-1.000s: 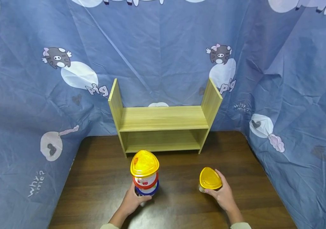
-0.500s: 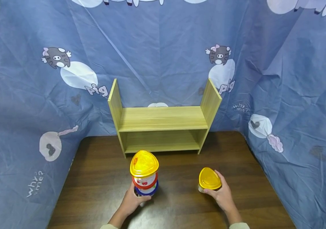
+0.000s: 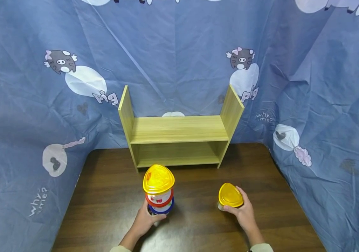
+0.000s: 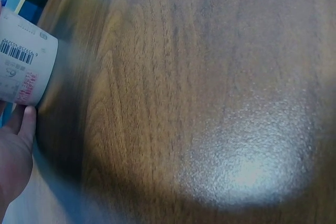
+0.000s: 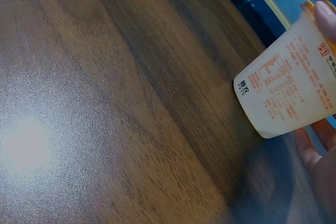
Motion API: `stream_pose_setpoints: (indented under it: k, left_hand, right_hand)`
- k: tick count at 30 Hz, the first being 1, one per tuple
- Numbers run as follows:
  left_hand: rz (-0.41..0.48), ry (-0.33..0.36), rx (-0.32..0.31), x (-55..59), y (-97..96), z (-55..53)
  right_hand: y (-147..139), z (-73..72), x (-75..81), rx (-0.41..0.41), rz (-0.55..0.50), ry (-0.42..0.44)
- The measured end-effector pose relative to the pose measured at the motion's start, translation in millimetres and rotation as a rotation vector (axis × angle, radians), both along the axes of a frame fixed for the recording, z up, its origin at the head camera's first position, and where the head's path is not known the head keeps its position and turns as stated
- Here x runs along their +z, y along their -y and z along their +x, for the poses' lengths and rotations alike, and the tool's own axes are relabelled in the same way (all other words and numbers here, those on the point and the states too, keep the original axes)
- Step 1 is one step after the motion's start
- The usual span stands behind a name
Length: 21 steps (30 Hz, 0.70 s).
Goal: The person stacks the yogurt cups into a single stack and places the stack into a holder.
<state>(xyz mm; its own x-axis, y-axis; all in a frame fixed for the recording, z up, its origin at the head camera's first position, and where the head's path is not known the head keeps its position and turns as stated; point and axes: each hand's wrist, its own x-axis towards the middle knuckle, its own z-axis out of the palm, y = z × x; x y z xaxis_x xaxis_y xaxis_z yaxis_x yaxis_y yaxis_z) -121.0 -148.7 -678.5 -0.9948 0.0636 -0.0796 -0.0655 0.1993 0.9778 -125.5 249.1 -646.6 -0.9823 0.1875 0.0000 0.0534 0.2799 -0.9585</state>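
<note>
Left of centre on the brown table stands a stack of tubs. A cup with a shiny yellow three-cornered lid point(image 3: 158, 179) tops it, over a red-rimmed white tub point(image 3: 161, 200) and a blue-rimmed tub point(image 3: 162, 210). My left hand point(image 3: 144, 219) grips the stack low down, thumb in front of the blue-rimmed tub. A white printed wall with a barcode shows in the left wrist view. On the right, my right hand point(image 3: 243, 212) grips a second yellow-lidded cup point(image 3: 230, 196). Orange print covers its pale tapered side in the right wrist view, thumb up at the lid.
A light wooden two-tier shelf point(image 3: 179, 128) with upright side panels stands at the back of the table point(image 3: 195, 217). Blue cloth point(image 3: 173, 52) with pig prints hangs behind and along both sides. Bare tabletop lies between my hands.
</note>
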Motion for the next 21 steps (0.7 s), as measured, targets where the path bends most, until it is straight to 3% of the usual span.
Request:
stream_pose_setpoints:
  k: [10, 15, 21]
  left_hand:
    - [0.005, -0.014, -0.007, -1.6, -0.5, 0.2]
    - [0.010, -0.023, 0.000, -2.9, -0.3, -1.8]
    - [-0.002, -0.028, 0.002, -3.5, -1.3, 0.5]
  right_hand:
    - [3.4, 1.2, -1.1, -0.025, -0.057, -0.015]
    - [6.0, 1.1, 9.4, -0.017, -0.068, 0.015]
    - [2.7, 0.7, -1.7, -0.025, -0.085, 0.021]
